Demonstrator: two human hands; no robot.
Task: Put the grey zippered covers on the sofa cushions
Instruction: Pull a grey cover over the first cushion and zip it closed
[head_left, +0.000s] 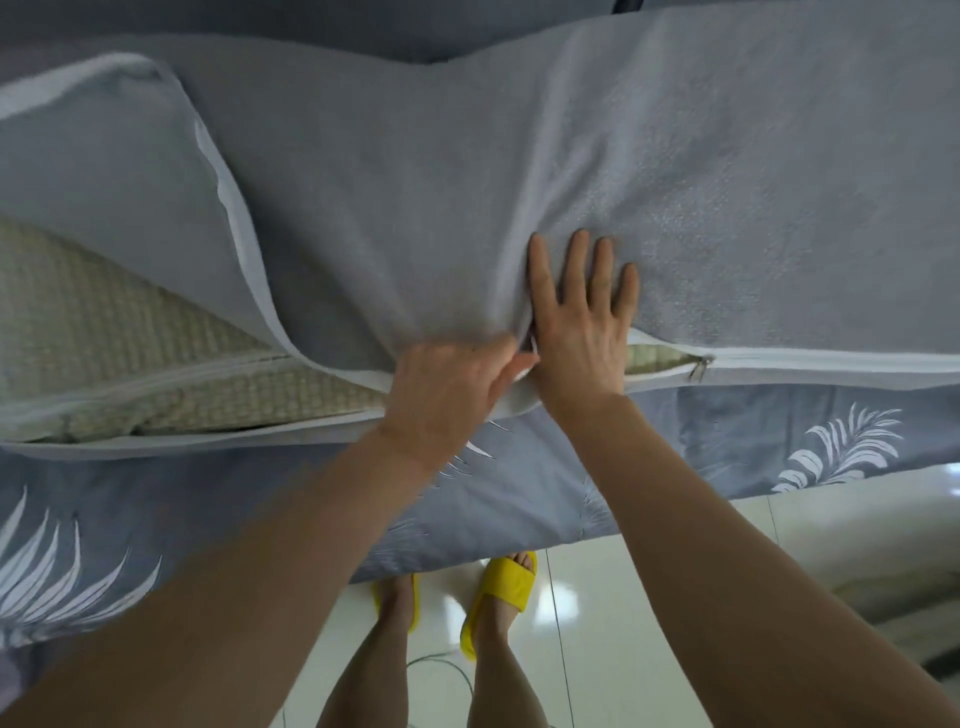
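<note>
A long sofa cushion (156, 358) with a pale green woven surface lies across the view, partly inside a grey zippered cover (675, 182). The cover's top layer is folded back at the left, baring the cushion. The zipper pull (701, 366) sits at the right, with the zip closed beyond it. My left hand (447, 395) is shut on the cover's white zipper edge at the middle. My right hand (582, 317) lies flat on top of the cover, fingers spread, just left of the zipper pull.
Below the cushion hangs a grey-blue sheet (753, 436) printed with white feathers. My feet in yellow slippers (504, 592) stand on a glossy pale tiled floor (675, 649). A thin green cord (441, 665) lies on the floor between my legs.
</note>
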